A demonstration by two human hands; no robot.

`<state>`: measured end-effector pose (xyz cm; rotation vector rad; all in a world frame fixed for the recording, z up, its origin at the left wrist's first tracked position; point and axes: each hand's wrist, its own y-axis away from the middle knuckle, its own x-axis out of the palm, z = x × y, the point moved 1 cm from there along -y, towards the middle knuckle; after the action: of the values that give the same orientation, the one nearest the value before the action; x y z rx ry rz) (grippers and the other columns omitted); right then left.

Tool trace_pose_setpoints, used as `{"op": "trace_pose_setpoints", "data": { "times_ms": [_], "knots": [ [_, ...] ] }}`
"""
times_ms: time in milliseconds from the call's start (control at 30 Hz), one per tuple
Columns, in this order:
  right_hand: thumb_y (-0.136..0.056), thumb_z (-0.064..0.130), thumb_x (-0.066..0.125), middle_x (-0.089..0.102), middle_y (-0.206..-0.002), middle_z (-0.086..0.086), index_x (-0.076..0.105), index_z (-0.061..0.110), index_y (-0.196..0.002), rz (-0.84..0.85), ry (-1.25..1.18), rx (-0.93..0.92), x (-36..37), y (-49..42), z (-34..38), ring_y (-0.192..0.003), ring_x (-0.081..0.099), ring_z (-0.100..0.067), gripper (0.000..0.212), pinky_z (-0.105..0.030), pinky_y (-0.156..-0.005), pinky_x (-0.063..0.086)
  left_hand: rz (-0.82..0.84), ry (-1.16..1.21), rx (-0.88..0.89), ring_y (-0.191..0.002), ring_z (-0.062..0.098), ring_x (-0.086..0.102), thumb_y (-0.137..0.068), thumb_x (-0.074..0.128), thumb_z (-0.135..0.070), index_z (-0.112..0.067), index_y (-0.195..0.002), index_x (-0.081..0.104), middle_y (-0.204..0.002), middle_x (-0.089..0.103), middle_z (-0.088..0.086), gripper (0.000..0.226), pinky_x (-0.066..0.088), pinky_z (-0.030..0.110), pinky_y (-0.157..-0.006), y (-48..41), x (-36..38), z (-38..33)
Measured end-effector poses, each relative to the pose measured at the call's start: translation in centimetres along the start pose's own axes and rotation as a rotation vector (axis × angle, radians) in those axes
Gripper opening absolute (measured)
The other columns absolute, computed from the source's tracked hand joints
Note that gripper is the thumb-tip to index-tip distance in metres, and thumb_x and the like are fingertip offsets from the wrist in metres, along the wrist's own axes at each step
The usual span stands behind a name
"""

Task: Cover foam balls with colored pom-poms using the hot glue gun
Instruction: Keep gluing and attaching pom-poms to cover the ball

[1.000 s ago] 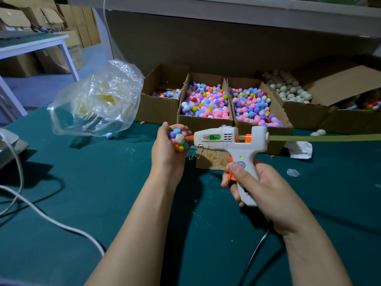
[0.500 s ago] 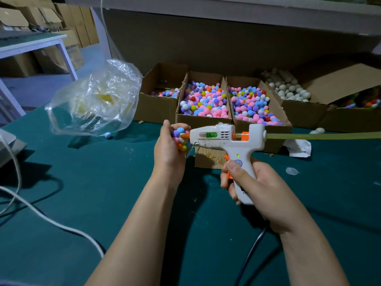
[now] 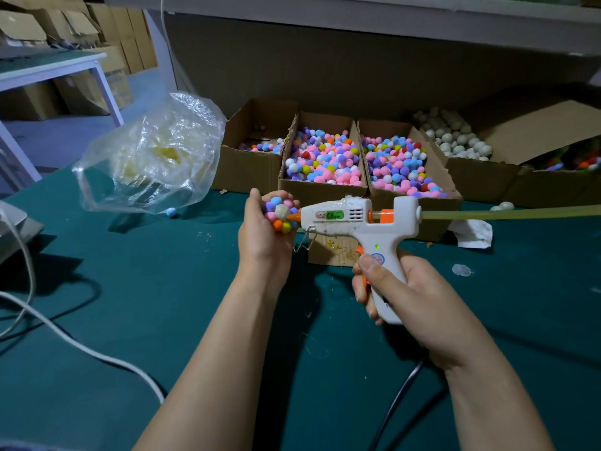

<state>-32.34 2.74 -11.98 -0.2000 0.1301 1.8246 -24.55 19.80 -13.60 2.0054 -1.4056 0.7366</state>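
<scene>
Because your left hand (image 3: 263, 237) curls round the foam ball (image 3: 282, 212) with its bare pale patch facing right, the orange nozzle (image 3: 294, 217) of the hot glue gun (image 3: 357, 219) meets that spot squarely. Your right hand (image 3: 401, 292) clamps the smooth white plastic grip, while fuzzy round pom-poms (image 3: 276, 200) ring the patch and fill the cardboard boxes (image 3: 325, 189) behind.

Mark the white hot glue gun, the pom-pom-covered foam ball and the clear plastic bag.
white hot glue gun (image 3: 349, 219): head view, barrel side.
pom-pom-covered foam ball (image 3: 282, 212): head view, bare white patch.
clear plastic bag (image 3: 153, 157): head view, crinkled middle.
</scene>
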Motion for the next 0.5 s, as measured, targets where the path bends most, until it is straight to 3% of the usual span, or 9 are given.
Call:
{"op": "trace_pose_setpoints", "data": {
  "times_ms": [100,333,500],
  "knots": [
    [-0.076,0.053,0.055,0.064,-0.067,-0.002,0.060,0.002,-0.083,0.010,-0.015,-0.010,0.21,-0.01,-0.02,-0.054,0.056,-0.009,0.051,-0.020,-0.052,0.046,0.013,-0.047,-0.014,-0.058,0.009,0.061,-0.105,0.035,-0.038,-0.012,-0.077,0.060,-0.063,0.064,0.000,0.046,0.048,0.024,-0.063,0.24,0.12,0.15],
    [-0.074,0.056,0.054,0.062,-0.066,-0.003,0.059,0.001,-0.084,-0.018,-0.020,-0.031,0.34,-0.05,0.10,-0.053,0.055,-0.010,0.056,-0.018,-0.052,0.046,0.031,-0.062,-0.003,-0.053,0.008,0.060,-0.105,0.034,-0.037,-0.012,-0.072,0.060,-0.062,0.063,-0.001,0.049,0.046,0.025,-0.062,0.50,0.24,0.16],
    [-0.076,0.057,0.055,0.067,-0.073,-0.009,0.071,0.019,-0.084,-0.024,-0.008,-0.025,0.12,0.00,-0.07,-0.060,0.057,-0.011,0.042,-0.027,-0.060,0.048,0.011,-0.002,-0.007,-0.056,0.009,0.061,-0.105,0.035,-0.038,-0.010,-0.076,0.060,-0.063,0.064,0.001,0.047,0.049,0.023,-0.063,0.36,0.18,-0.02]
  ]
}}
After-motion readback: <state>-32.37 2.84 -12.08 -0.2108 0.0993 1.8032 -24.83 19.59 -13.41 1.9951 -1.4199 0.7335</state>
